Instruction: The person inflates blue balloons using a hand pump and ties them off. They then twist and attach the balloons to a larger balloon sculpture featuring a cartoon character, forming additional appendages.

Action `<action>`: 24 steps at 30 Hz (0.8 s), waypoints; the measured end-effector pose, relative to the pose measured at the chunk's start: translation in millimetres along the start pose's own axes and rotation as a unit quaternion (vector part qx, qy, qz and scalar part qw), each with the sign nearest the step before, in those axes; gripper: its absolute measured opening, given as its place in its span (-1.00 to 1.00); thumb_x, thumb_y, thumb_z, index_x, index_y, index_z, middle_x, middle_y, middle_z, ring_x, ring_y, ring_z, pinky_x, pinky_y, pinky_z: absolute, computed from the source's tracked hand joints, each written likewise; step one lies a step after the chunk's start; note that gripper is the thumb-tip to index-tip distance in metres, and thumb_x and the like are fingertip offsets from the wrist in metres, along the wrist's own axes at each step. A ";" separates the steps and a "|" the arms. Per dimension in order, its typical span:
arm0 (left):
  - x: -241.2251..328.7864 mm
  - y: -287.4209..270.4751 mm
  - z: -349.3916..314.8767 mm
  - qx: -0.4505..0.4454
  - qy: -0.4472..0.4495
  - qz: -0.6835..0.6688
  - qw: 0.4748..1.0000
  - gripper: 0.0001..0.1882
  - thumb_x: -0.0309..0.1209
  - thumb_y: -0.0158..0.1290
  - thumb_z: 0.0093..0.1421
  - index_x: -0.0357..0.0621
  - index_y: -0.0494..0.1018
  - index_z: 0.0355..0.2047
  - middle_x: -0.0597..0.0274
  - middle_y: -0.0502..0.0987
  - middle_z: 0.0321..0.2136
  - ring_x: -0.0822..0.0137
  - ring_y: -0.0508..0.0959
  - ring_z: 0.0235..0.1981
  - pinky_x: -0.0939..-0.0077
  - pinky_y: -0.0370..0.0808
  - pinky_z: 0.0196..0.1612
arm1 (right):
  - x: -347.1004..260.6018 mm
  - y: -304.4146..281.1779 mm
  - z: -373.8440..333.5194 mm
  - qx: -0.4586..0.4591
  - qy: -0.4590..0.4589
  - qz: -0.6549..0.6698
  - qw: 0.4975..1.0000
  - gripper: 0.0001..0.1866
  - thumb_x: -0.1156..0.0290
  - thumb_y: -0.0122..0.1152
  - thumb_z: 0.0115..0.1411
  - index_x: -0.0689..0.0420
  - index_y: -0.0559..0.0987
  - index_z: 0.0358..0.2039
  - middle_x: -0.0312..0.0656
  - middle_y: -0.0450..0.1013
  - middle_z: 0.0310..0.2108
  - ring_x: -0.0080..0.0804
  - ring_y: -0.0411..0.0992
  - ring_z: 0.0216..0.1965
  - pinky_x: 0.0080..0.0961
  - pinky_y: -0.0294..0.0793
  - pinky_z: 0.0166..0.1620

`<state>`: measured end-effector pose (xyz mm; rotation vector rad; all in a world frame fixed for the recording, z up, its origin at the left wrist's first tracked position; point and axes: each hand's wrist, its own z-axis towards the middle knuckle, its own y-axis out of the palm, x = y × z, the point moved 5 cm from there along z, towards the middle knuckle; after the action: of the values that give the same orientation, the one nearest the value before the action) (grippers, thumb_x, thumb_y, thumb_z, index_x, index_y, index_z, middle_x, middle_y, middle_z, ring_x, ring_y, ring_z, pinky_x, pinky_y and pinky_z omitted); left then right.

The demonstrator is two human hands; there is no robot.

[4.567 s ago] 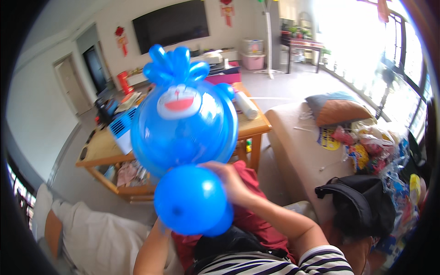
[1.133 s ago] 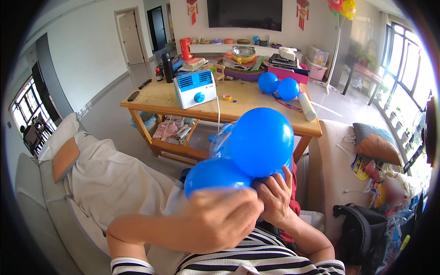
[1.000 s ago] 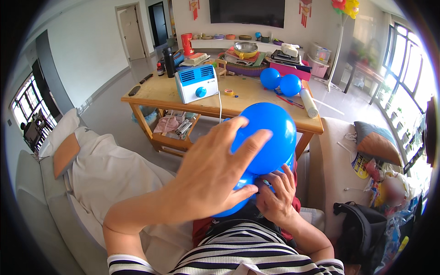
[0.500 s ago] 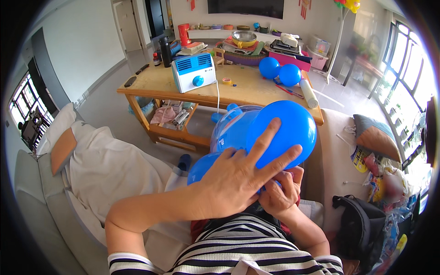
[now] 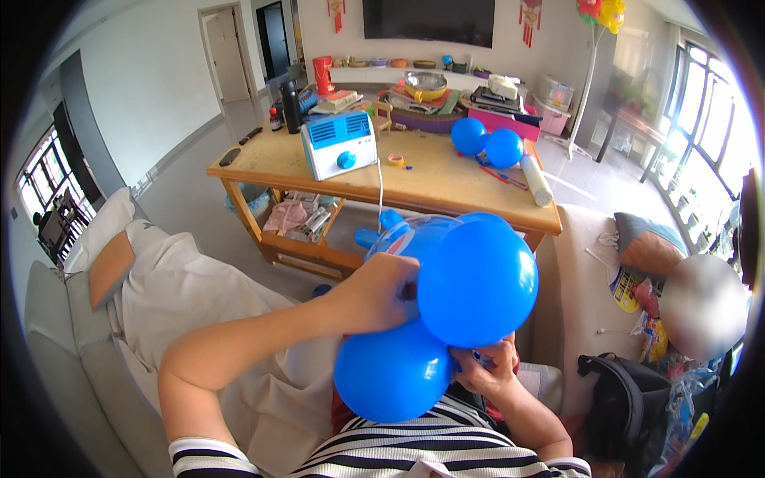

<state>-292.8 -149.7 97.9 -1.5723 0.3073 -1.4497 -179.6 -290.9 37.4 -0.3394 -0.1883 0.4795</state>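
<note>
In front of my chest is a cluster of balloons. A round blue balloon (image 5: 478, 283) is nearest the top, and a second blue balloon (image 5: 392, 370) lies below it to the left, against my striped shirt. Behind them shows a clear balloon (image 5: 396, 239) with blue pieces at its far end. My left hand (image 5: 374, 291) reaches in between the balloons from the left; its fingertips are hidden behind the top one. Under that balloon, my right hand (image 5: 490, 368) is closed with fingers pinched at its lower side; the pinched part, likely the balloon's neck, is mostly covered.
Across from me, a wooden table (image 5: 446, 191) bears a blue-and-white fan (image 5: 339, 146), a tape roll (image 5: 395, 159), two blue balloons (image 5: 504, 149) and a white cylinder (image 5: 536, 182). A beige sofa holds a black backpack (image 5: 625, 406) at right and a blanket (image 5: 199, 295) at left.
My left hand, spread over the top balloon before, has moved left and in behind it. The lower blue balloon has come forward into view. My right hand stays pinched below.
</note>
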 end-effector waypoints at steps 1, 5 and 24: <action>9.7 -2.6 -0.2 0.027 0.097 0.047 0.994 -0.88 -0.49 0.09 -0.05 -0.25 0.50 -0.45 0.04 0.47 -0.19 0.18 0.51 -0.26 0.28 0.40 -0.18 | 2.4 0.4 -6.2 0.012 0.015 0.016 1.000 -0.70 0.57 0.24 -0.43 0.03 0.57 -0.53 -0.23 0.40 -0.40 -0.42 0.43 -0.40 -0.34 0.42 -0.26; 16.9 3.5 1.3 0.038 0.279 0.013 0.959 -0.84 -0.47 0.09 -0.07 -0.13 0.53 -0.40 0.08 0.40 -0.20 0.16 0.39 -0.13 0.02 0.19 -0.04 | 6.3 12.1 -54.4 -0.172 -0.035 -0.094 0.980 -0.67 0.31 0.34 -0.34 -0.07 0.65 -0.41 -0.22 0.46 -0.22 -0.24 0.43 -0.25 -0.36 0.41 -0.21; -10.3 42.3 22.8 0.052 0.137 0.096 0.984 -0.70 -0.18 0.14 -0.11 -0.10 0.48 -0.41 0.18 0.41 -0.35 0.24 0.19 -0.15 0.22 0.00 -0.18 | 4.6 6.6 -23.4 0.042 -0.089 0.016 0.995 -0.70 0.56 0.27 -0.45 -0.01 0.65 -0.56 -0.25 0.37 -0.30 -0.31 0.45 -0.39 -0.49 0.40 -0.42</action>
<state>-258.7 -154.1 62.7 -1.2234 0.5218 -1.5044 -172.3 -289.6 13.8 -0.2175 -0.3353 0.5477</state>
